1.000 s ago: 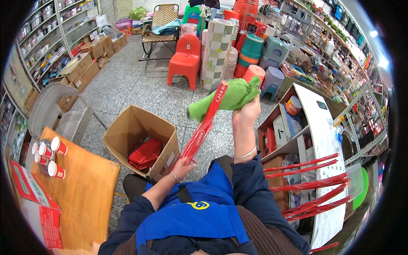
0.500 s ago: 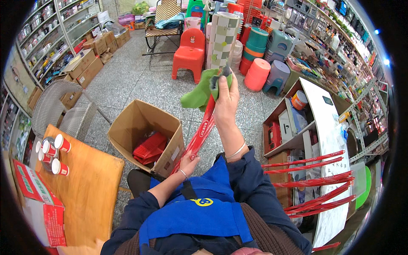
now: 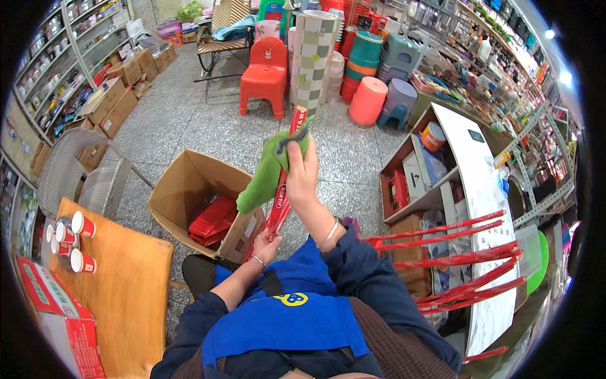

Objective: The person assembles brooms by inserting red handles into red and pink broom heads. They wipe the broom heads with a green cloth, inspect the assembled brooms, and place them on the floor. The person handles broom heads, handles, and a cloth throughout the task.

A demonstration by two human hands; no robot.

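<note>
One red pole (image 3: 279, 203) slanted upward beside an open cardboard box (image 3: 177, 182). The left hand (image 3: 267, 245) was curled around its lower part, while the right hand (image 3: 303, 175) pinched a green cloth (image 3: 265, 177) against it near the top, thumb over the fabric.

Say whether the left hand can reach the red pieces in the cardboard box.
Not straight away, probably: the left hand grips the red stick. Otherwise the way looks free: the nearby cardboard box is open above the red pieces.
</note>
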